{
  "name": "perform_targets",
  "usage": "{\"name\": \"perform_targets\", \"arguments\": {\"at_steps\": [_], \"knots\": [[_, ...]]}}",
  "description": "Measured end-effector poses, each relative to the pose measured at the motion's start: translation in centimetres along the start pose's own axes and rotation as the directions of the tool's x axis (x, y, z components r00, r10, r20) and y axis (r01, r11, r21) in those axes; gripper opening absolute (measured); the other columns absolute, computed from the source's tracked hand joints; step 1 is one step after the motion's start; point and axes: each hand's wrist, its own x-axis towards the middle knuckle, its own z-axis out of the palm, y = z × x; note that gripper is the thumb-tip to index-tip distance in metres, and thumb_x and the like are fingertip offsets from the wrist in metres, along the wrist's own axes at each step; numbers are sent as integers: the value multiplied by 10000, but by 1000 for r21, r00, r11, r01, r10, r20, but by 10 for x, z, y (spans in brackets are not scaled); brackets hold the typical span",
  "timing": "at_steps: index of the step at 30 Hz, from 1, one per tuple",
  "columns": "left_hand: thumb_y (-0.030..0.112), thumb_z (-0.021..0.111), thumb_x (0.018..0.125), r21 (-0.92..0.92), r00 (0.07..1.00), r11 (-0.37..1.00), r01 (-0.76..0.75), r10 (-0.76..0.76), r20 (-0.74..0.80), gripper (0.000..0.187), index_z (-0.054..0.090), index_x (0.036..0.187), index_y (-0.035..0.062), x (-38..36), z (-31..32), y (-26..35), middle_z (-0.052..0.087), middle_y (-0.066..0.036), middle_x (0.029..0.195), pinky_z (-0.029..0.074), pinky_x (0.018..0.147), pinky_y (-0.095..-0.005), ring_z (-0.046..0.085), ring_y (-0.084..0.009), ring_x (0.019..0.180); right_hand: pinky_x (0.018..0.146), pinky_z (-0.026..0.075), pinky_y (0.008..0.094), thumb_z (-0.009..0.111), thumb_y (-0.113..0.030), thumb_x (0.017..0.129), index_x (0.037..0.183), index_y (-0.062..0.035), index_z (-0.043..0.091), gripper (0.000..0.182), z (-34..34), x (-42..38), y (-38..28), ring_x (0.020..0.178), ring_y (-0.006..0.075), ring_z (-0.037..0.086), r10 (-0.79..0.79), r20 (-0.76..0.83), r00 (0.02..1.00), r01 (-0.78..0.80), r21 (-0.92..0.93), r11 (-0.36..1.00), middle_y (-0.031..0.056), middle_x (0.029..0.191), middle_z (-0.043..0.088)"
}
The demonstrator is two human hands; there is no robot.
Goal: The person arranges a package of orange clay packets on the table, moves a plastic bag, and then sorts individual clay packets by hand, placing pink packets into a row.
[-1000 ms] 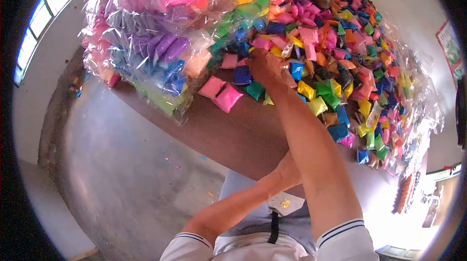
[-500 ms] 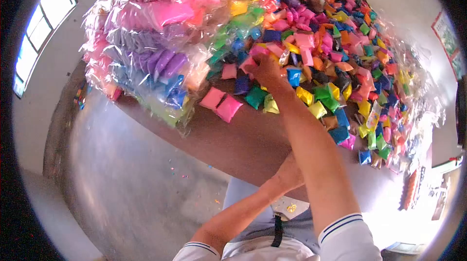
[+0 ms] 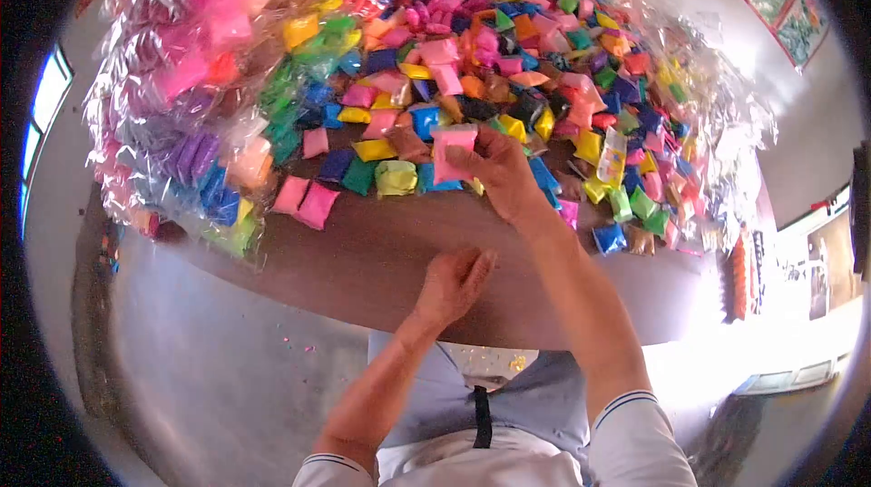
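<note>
My right hand (image 3: 499, 174) grips a light pink packet (image 3: 451, 149) between thumb and fingers, just above the near edge of a heap of small coloured packets (image 3: 544, 51). Closed over the brown table (image 3: 381, 246), my left hand (image 3: 458, 283) has its fingers curled together; whether anything is inside is hidden. Two pink packets, one lighter (image 3: 290, 195) and one brighter (image 3: 318, 206), lie side by side left of my hands. A pale green packet (image 3: 396, 178) rests just left of the held one.
Clear plastic bags full of coloured packets (image 3: 181, 97) are piled on the left of the table. More crumpled clear plastic (image 3: 726, 115) lies at the right. Windows (image 3: 50, 110) are at the far left, and posters (image 3: 776, 1) hang at the upper right.
My right hand has drawn back from the heap with a light pink packet in it. My left hand has come out from under the right forearm, up over the table. The view has shifted right.
</note>
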Motion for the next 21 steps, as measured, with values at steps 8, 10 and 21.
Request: {"name": "perform_targets", "arguments": {"at_steps": [8,10,21], "knots": [[419,411,1015,-319,992,941,110,-124,-24,500,547,722,37,2,-8,8,530,7,718,374,645,-263,466,-104,691,742,459,263,754,-153,812,986,-61,682,209,-12,-91,-15,824,100,581,-73,-151,986,-2,-447,895,15,873,643],[434,367,1024,-332,995,938,94,-103,-7,528,588,770,27,3,-8,6,539,-13,719,379,654,-268,468,-104,698,722,450,263,756,-145,805,982,-65,687,206,-12,-106,-1,811,104,571,-162,-188,969,48,-499,865,23,847,627],[424,437,1006,-187,973,960,210,-188,131,485,662,906,6,-1,-11,7,595,14,801,398,675,-262,473,-78,747,932,483,376,539,75,717,1156,-22,591,452,1,-156,23,1142,320,566,-461,-65,885,381,-468,797,168,1206,586]]}}
